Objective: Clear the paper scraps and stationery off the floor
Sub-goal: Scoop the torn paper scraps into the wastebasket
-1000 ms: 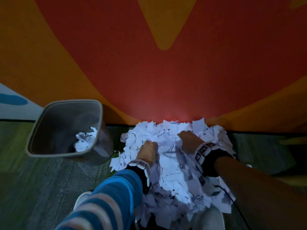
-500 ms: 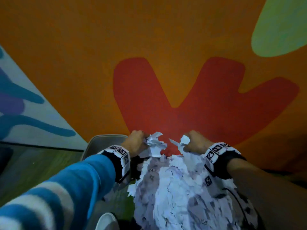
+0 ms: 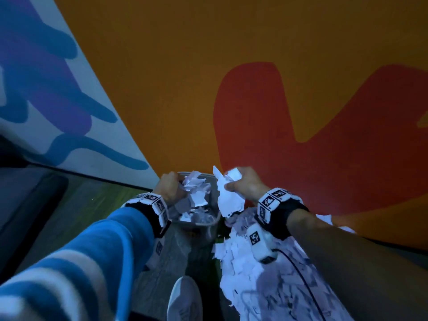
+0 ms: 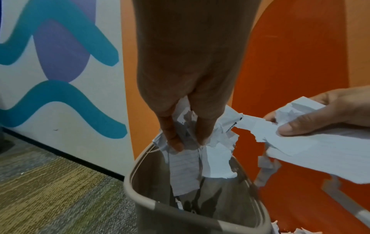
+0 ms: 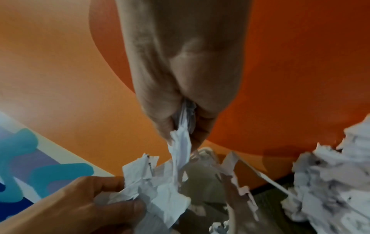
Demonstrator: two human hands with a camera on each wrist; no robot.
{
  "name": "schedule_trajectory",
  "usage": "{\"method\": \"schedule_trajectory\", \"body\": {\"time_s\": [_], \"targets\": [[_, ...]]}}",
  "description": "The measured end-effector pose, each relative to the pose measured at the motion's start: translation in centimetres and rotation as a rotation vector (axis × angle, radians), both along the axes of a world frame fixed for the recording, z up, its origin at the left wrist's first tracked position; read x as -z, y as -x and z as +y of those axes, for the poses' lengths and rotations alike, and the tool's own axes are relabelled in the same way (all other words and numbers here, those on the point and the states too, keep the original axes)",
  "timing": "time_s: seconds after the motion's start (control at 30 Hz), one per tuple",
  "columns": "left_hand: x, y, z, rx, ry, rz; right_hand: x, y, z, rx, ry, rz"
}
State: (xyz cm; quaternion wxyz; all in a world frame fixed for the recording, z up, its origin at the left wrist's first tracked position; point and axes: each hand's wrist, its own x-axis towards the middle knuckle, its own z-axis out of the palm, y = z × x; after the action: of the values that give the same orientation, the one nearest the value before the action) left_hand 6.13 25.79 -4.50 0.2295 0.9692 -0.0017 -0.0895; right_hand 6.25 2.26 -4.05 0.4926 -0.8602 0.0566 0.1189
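Evidently, torn white paper scraps are clutched by the left hand and right hand above the grey plastic bin, probably for dropping; the heap remains at five o'clock.

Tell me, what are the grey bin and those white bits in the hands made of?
The grey rounded-square waste bin looks like smooth plastic: one even colour, a thick moulded rim, a dull sheen. The white torn scraps look like thin writing paper: ragged edges, creases and faint ruled lines. Left hand and right hand each grip a bunch.
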Motion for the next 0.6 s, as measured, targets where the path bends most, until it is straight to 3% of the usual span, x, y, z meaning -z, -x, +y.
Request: {"method": "schedule_trajectory", "body": {"time_s": [0.17,0.3,0.43,0.6], "targets": [[1.8,-1.3,0.4,-0.018,-0.017,0.091,3.6,-1.5,4.5,0.068,-0.06,0.038],[2.8,-1.8,0.7,0.011,-0.07,0.132,4.6,-1.7,6.5,-0.016,-0.103,0.108],[3.0,-2.1,1.1,-0.029,-0.089,0.137,4.9,-2.1,5.9,-0.136,0.054,0.165],[2.2,-2.4,-0.4,0.019,-0.063,0.103,2.9,-1.8,2.6,-0.156,-0.039,0.155]]}}
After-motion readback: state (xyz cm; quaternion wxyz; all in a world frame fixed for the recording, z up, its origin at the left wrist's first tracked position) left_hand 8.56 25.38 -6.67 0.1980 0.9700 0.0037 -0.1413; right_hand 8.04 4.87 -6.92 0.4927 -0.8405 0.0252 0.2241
